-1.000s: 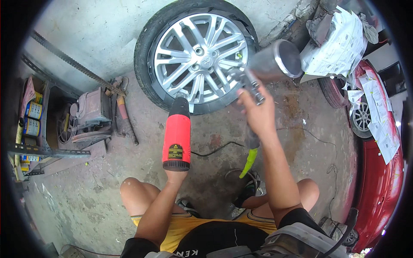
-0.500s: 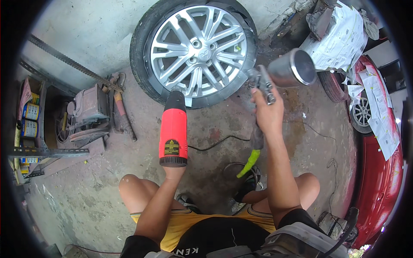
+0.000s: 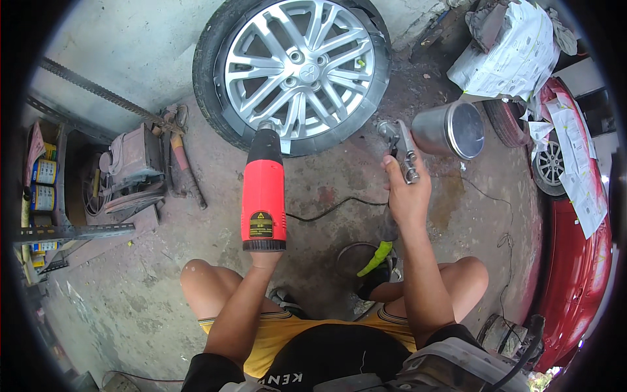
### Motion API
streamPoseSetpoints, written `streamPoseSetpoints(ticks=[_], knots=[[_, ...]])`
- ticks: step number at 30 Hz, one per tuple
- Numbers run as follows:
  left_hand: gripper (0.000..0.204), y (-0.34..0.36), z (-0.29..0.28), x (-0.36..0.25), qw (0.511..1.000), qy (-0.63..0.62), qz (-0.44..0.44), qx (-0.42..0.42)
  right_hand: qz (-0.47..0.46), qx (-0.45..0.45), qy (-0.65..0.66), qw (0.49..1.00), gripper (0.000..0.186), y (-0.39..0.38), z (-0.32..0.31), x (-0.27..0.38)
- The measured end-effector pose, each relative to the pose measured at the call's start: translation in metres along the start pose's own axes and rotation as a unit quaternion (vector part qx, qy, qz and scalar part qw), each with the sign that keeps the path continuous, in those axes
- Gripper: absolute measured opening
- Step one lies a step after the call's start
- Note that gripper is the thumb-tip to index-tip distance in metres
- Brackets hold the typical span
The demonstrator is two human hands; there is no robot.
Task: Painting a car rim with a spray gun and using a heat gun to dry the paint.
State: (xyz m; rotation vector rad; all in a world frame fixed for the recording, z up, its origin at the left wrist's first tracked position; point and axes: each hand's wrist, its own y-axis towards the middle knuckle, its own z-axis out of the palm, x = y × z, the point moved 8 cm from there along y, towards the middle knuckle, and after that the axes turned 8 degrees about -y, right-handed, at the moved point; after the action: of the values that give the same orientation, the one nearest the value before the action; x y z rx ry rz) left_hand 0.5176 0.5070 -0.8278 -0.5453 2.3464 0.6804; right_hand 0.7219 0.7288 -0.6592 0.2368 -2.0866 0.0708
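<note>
My left hand point(image 3: 266, 259) is closed round the handle of a red and black heat gun point(image 3: 263, 196); the gun's body hides the fingers. Its metal nozzle is close to the lower left rim of a silver multi-spoke alloy wheel point(image 3: 307, 73), which leans on the wall. Grey masking covers much of the tyre point(image 3: 210, 85) around the rim. In my right hand point(image 3: 411, 196) is a metal spray gun point(image 3: 403, 151) with a silver cup point(image 3: 431, 130) on its right side. A yellow-green hose end point(image 3: 375, 259) hangs below that hand, and the spray gun's tip is apart from the wheel.
A shelf with several tins point(image 3: 44, 196) stands at the left, beside a dusty machine point(image 3: 134, 157) and a hammer-like tool point(image 3: 186, 166). A black cable point(image 3: 333, 208) crosses the concrete floor. On the right are a red car body point(image 3: 571, 261), masking paper point(image 3: 506, 59) and another tyre point(image 3: 506, 124).
My right hand has brought the spray gun and its cup a little nearer to me, away from the wheel. The heat gun stays almost in place, its nozzle slightly farther left.
</note>
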Motion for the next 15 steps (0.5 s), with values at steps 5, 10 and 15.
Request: streamPoseSetpoints(ticks=[5,10,15], knots=[[0.037,0.017,-0.007,-0.015,0.992,-0.110,-0.067,0.006,-0.001,0.033,-0.037,0.999,0.055,0.012,0.020,0.012],[0.036,0.024,-0.002,-0.030,0.988,-0.144,-0.050,0.010,-0.087,0.105,-0.080,0.988,0.060,0.094,0.095,0.048],[0.033,0.022,-0.003,-0.026,0.985,-0.154,-0.072,-0.011,-0.094,0.105,-0.121,0.983,0.062,0.153,0.161,0.023]])
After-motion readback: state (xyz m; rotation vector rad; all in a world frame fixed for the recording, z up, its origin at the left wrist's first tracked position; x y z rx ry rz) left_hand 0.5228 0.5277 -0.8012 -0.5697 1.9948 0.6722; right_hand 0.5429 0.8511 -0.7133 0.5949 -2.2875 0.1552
